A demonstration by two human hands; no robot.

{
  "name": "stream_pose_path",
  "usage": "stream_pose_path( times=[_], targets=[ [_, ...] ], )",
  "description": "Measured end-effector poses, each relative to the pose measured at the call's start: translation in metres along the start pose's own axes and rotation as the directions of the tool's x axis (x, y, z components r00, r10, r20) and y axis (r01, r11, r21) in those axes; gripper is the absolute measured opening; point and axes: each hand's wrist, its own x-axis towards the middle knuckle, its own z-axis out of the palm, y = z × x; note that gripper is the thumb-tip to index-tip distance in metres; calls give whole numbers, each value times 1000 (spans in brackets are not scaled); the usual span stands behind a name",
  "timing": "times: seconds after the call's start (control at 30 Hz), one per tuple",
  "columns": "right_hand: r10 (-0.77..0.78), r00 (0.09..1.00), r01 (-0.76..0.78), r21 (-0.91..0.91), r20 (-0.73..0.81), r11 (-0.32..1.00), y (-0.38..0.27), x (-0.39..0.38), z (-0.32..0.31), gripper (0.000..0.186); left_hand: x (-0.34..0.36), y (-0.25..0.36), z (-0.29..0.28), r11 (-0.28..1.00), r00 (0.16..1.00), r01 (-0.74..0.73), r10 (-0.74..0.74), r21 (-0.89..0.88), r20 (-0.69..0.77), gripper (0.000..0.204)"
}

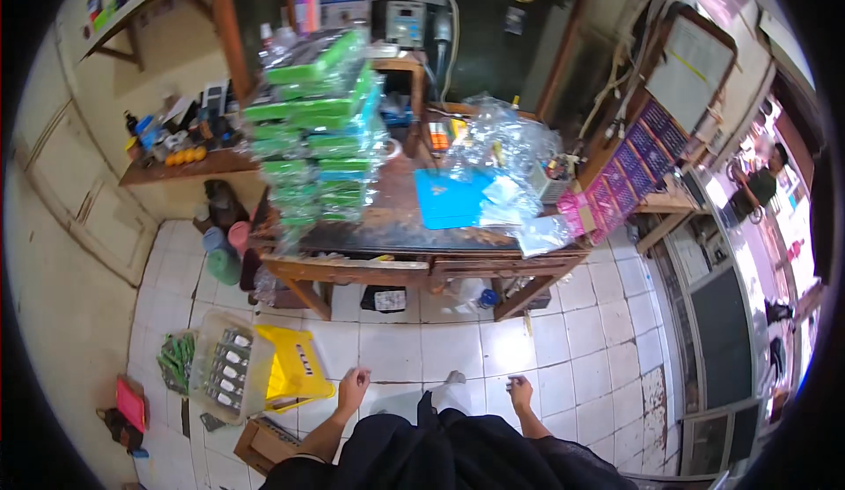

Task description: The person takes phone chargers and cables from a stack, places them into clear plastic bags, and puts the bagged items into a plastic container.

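Observation:
My left hand [355,388] hangs low over the white tiled floor, its fingers loosely bent and apart, with nothing seen in it. Nearest to it is a yellow piece with dark printing [295,363], beside a clear plastic bin [208,353] that holds several dark, boxy parts. My right hand [520,390] hangs above the floor on the other side, its fingers loosely parted; no held thing shows. Ahead, out of reach of both hands, the wooden workbench [387,268] carries tall stacks of green, plastic-wrapped packs [321,129] and a blue mat [449,199].
Clear plastic wrapping [502,142] lies heaped on the bench. Green pieces [177,360] and a brown cardboard box [264,444] are on the floor at left. A glass-fronted cabinet [726,336] lines the right side. Another person [755,189] is far off at right.

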Motion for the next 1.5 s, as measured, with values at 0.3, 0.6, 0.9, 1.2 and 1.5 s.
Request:
stream_pose_path(
  times=[0.3, 0.6, 0.9, 1.2, 1.5],
  targets=[
    [-725, 680, 723, -67, -107, 688, -255, 114, -12, 12, 189, 253, 60, 705, 724, -690, 672, -164, -158, 8],
    [-878, 477, 733, -536, -34, 419, -398, 209, 35, 62, 312, 348, 67, 758, 716, -643, 645, 107, -269, 34],
    [-840, 542, 590, -708, -7, 387, -406, 259, 66, 47, 407, 356, 88, 753, 718, -622, 658, 215, -225, 64],
    [-871, 482, 840, -230, -99, 491, -440, 281, 72, 18, 455, 355, 100, 898, 897, -435, 439, 61, -51, 51],
    [-864, 490, 872, -59, 116, 486, -478, 303, 85, 56, 466, 365, 104, 724, 764, -635, 641, -268, -76, 34]
  ],
)
